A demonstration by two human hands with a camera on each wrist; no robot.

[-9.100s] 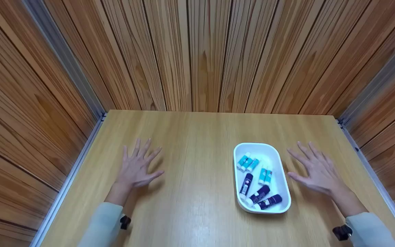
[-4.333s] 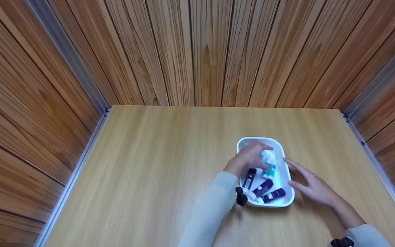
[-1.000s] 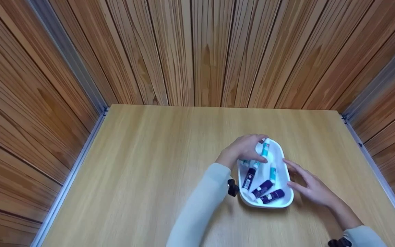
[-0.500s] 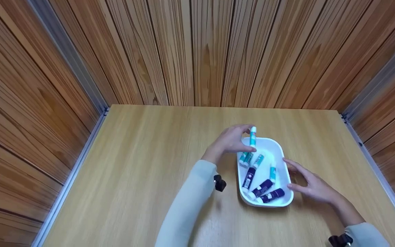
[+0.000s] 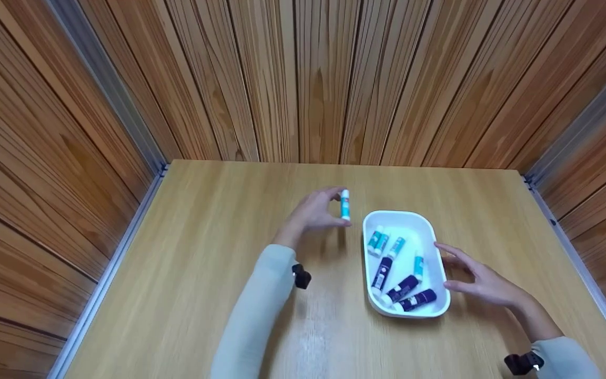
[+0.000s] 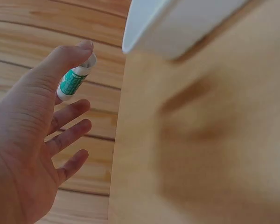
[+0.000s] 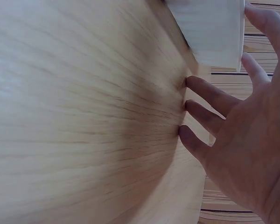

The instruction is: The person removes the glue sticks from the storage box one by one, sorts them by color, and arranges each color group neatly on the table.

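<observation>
Between thumb and forefinger, my left hand (image 5: 314,210) pinches a turquoise-and-white glue stick (image 5: 345,204) above the table, left of the white tray (image 5: 369,292). In the left wrist view the same glue stick (image 6: 73,82) shows a green label, and the other fingers are spread apart from it. Thumb and index fingertip of my right hand (image 5: 484,284) touch the tray's right rim; its other fingers reach down to the tabletop in the right wrist view. Inside the tray lie several turquoise glue sticks (image 5: 418,267) and three thicker dark purple glue sticks (image 5: 402,289).
The wooden table (image 5: 219,237) is bounded by plank walls (image 5: 316,95) at the back and both sides. Metal rails (image 5: 119,263) run along its side edges. A small black device (image 5: 301,277) is strapped at each wrist.
My left hand has lifted a turquoise glue stick out of the tray and carried it left over the table. The right hand stays at the tray's rim.
</observation>
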